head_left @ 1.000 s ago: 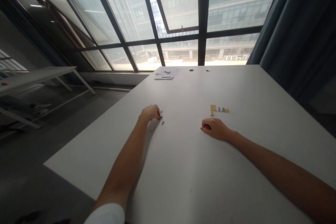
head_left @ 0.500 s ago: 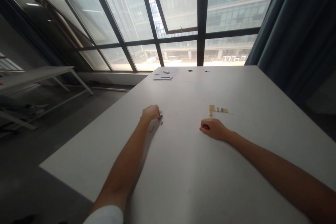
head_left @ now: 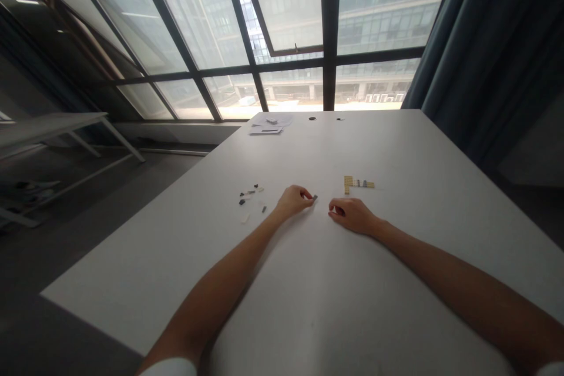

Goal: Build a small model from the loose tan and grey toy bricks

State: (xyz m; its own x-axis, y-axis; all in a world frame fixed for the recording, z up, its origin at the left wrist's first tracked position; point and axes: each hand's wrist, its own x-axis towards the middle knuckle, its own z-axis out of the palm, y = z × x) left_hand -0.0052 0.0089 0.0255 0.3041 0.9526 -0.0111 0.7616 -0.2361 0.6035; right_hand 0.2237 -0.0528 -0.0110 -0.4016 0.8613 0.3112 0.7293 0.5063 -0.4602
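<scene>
Away from the loose pieces since the earlier frame, a small grey piece (head_left: 315, 198) now travels in the left hand (head_left: 294, 201), which has shifted rightward toward the right hand (head_left: 351, 214). The piece sits at the left hand's fingertips, which are pinched together on it, in the gap between the two hands. The right hand lies just to the right of it, fingers curled; one cannot tell whether it grips anything. Just beyond the right hand lies a yellow assembly (head_left: 348, 181) with grey bands toward its right end. To the left of the left hand are scattered a second grey piece (head_left: 264, 209), a dark piece (head_left: 242, 202) and a pale strip (head_left: 245, 218). All rest on the white bench (head_left: 352, 294). Far beyond the left hand, papers (head_left: 264, 130) lie near the bench's far edge.
</scene>
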